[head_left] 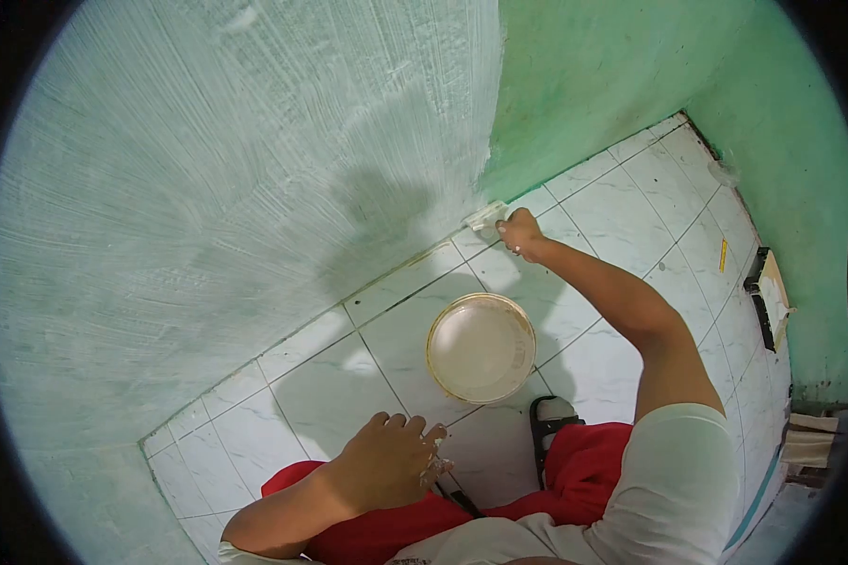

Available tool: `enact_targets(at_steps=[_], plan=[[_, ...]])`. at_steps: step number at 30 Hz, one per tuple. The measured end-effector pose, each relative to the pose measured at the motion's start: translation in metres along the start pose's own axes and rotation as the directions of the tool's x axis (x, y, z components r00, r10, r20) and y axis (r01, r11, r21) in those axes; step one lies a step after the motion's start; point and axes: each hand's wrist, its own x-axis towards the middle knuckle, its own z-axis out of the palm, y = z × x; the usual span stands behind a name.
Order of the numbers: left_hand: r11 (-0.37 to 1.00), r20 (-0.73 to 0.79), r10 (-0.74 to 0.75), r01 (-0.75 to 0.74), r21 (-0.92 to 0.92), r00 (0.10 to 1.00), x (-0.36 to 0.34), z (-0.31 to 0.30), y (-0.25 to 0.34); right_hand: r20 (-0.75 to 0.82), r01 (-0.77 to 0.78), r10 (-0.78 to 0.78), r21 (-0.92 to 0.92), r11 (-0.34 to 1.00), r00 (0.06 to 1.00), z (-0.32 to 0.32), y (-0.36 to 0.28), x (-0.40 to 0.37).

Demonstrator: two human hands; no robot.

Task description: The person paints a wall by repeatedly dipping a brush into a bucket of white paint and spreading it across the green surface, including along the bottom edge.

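Note:
My right hand (521, 234) is closed around the handle of a wide paintbrush (485, 216). Its pale bristles are at the foot of the wall, where the whitened part meets the green. My left hand (391, 461) hangs over my lap, fingers loosely bent and a little apart, with white paint on them. Nothing shows in it, though its palm is hidden. Between my hands and the wall, a round bucket (481, 347) of whitish paint stands on the floor, its rim stained yellowish.
Streaky white paint covers the left wall (207, 188); the wall (612, 75) further right is green. White tiles (622, 212) form the floor. A black-edged object (771, 299) leans by the right wall, near a small yellow strip (723, 255). My sandalled foot (554, 414) is beside the bucket.

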Motion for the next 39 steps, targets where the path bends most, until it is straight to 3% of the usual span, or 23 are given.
enact_targets(at_steps=[2, 5, 6, 12, 15, 18, 20, 22, 25, 27, 30, 34, 39], plan=[[1.0, 0.0, 0.005, -0.005, -0.004, 1.0, 0.0, -0.001, 0.002, 0.009, 0.024, -0.024, 0.011, 1.0, 1.0, -0.014, 0.004, -0.004], [1.0, 0.018, -0.008, 0.009, -0.011, 1.0, 0.001, -0.002, 0.003, 0.051, 0.011, -0.024, 0.236, 0.972, 0.998, -0.05, -0.009, -0.041], [1.0, 0.02, -0.015, 0.015, -0.002, 1.0, 0.002, -0.001, 0.002, 0.048, 0.011, -0.023, 0.237, 0.972, 0.999, -0.053, -0.005, -0.044], [0.998, 0.051, -0.056, 0.056, 0.004, 0.997, 0.005, -0.002, 0.005, 0.097, -0.045, 0.031, 0.142, 0.989, 0.995, -0.029, 0.018, -0.041], [0.998, 0.029, -0.063, 0.063, -0.001, 0.998, 0.004, -0.001, 0.006, 0.052, -0.018, 0.021, -0.066, 0.998, 0.998, -0.002, 0.013, -0.035], [0.999, 0.007, -0.046, 0.046, -0.002, 0.999, 0.004, -0.001, 0.005, 0.05, -0.073, 0.078, -0.102, 0.992, 0.996, 0.016, 0.0, -0.038], [0.999, 0.003, -0.04, 0.04, -0.001, 0.999, 0.003, 0.0, 0.002, 0.054, -0.09, 0.096, -0.098, 0.991, 0.994, 0.025, -0.008, -0.038], [0.998, -0.099, 0.052, -0.05, 0.028, 0.994, 0.0, 0.006, -0.002, 0.058, -0.106, 0.112, -0.098, 0.99, 0.992, 0.032, -0.014, -0.035], [0.999, -0.102, 0.042, -0.039, 0.031, 0.994, -0.001, 0.008, -0.003, 0.059, -0.165, 0.171, -0.085, 0.983, 0.984, 0.042, -0.017, -0.026], [0.998, -0.1, 0.047, -0.044, 0.033, 0.994, -0.003, 0.005, -0.003, -0.035, -0.113, 0.117, 0.107, 0.988, 0.993, 0.048, -0.015, -0.023], [0.998, -0.113, 0.059, -0.055, 0.043, 0.992, -0.004, 0.007, -0.004, 0.012, -0.142, 0.142, 0.146, 0.979, 0.99, 0.036, -0.007, -0.025], [0.997, -0.126, 0.068, -0.062, 0.047, 0.99, -0.004, 0.008, -0.004, 0.063, -0.145, 0.139, 0.116, 0.983, 0.988, 0.013, -0.003, -0.04], [0.998, -0.098, 0.052, -0.048, 0.036, 0.994, -0.002, 0.008, -0.002, -0.013, -0.079, 0.079, 0.0, 0.997, 0.997, 0.021, 0.0, -0.041]])
